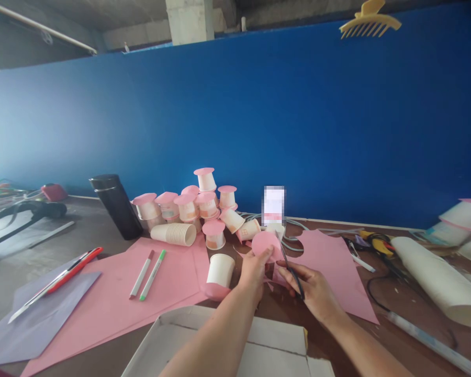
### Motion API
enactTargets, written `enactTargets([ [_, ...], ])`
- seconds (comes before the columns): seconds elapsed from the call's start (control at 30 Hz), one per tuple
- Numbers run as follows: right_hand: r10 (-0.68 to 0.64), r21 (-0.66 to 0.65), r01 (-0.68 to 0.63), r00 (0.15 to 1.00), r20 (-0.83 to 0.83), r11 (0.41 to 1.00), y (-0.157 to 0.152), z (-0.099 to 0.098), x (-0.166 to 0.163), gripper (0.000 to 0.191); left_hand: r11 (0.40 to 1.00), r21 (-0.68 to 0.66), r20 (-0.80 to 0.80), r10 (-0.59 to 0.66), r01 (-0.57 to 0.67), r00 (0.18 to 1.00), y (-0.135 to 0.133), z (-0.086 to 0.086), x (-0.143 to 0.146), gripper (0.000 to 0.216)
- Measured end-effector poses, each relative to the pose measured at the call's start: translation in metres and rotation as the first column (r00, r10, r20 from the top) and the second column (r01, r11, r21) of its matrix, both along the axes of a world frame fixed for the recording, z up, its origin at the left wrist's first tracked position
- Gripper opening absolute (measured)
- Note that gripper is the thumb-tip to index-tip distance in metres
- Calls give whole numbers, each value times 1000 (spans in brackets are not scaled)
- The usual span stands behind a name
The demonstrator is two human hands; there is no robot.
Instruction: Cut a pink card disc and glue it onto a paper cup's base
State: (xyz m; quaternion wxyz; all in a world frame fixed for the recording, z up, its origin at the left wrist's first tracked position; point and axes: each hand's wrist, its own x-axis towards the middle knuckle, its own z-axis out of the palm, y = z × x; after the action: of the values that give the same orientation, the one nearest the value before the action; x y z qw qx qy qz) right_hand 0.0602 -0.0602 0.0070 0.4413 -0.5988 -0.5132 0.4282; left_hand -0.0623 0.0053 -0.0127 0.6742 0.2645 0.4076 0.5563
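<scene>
Two bare hands meet over the middle of a cluttered tabletop (396,309), in front of a blue wall. The left hand (254,271) holds up a pink paper disc (266,245), and the right hand (316,293), just to its right, holds black scissors (289,267).

The likely risk is a slip. The blades point up at the disc's right edge, close to the left fingertips, so a careless snip could nick a finger or leave the disc's edge ragged. The thin paper may also bend between the blades.

The left fingers are closed in a pinch on the disc's lower left edge. The right fingers are curled tight around the scissor handles. Whether the blades are apart cannot be told.

A large pink sheet (329,272) lies under the hands. An upturned cup (221,272) stands just left of them. A pile of capped cups (196,201) sits farther back.
</scene>
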Motion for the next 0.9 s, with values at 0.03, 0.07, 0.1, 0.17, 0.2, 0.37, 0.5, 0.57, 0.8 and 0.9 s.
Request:
enactTargets([
  [0.03, 0, 2, 0, 1000, 5, 1000, 0, 0, 0, 57, 1000, 1, -1, 2, -2, 1000, 0, 0, 0, 47],
  [0.07, -1, 6, 1, 1000, 12, 1000, 0, 0, 0, 57, 1000, 1, 0, 1, -1, 1000, 0, 1, 0, 46],
  [0.1, 0, 11, -1, 1000, 19, 1000, 0, 1, 0, 57, 1000, 1, 4, 0, 0, 1000, 0, 1, 0, 46],
  [0.17, 4, 22, -5, 1000, 26, 1000, 1, 0, 1, 58, 1000, 0, 15, -2, 2, 1000, -1, 1, 0, 45],
  [0.2, 6, 25, -7, 1000, 25, 1000, 1, 0, 1, 57, 1000, 0, 19, -2, 2, 1000, -1, 1, 0, 44],
  [0.37, 2, 16, -1, 1000, -4, 1000, 2, -5, 4, 53, 1000, -5, 24, 9, -9, 1000, 1, 1, -1, 43],
  [0.5, 4, 11, -3, 1000, -13, 1000, 3, -7, 5, 47, 999, -48, 107, 13, -8, 994, 0, 5, -1, 42],
  [0.57, -4, 0, 4, 1000, -17, 1000, 3, -7, 6, 47, 998, -67, 166, 11, 0, 986, -1, 7, 0, 40],
  [0.8, -36, -39, 35, 999, -27, 999, 1, -3, 4, 50, 995, -99, 289, 37, -9, 957, 1, 6, 0, 33],
  [0.9, -29, -45, 28, 999, -24, 999, 0, -1, 3, 50, 997, -75, 310, 20, 3, 951, 1, 5, 0, 28],
])
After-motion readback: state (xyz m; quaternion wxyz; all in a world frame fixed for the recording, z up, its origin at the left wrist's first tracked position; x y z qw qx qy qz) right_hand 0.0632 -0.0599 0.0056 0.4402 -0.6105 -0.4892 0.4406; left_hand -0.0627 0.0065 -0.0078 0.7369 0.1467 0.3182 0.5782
